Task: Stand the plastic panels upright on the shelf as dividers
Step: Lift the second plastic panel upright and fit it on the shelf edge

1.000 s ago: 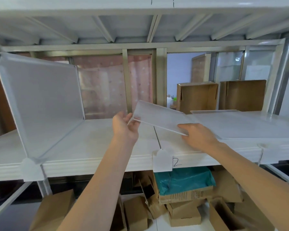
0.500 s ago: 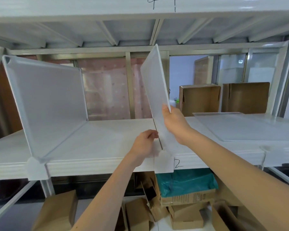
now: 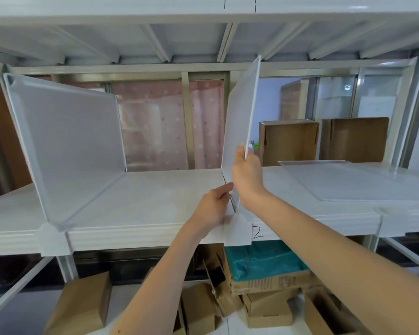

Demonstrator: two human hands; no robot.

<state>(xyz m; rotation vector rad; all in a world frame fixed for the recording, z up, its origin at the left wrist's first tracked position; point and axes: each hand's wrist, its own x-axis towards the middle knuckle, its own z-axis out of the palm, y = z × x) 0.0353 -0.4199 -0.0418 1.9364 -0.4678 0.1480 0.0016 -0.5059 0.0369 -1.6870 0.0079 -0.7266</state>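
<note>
Translucent plastic divider [image 3: 68,146] seen upright at shelf [image 3: 155,197] left, seated in front clip. Left hand [image 3: 213,209] closed on lower front corner of centre panel [image 3: 240,122]; right hand [image 3: 248,175] closed on its front edge, panel held upright. Third panel [image 3: 348,180] laid flat on shelf at right.

Pink curtain [image 3: 165,126] behind; cardboard boxes [image 3: 82,308] on the floor

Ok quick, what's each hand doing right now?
Left hand: closed, pinching the lower front edge of the upright plastic panel.
Right hand: closed, gripping the same panel's front edge higher up.
</note>
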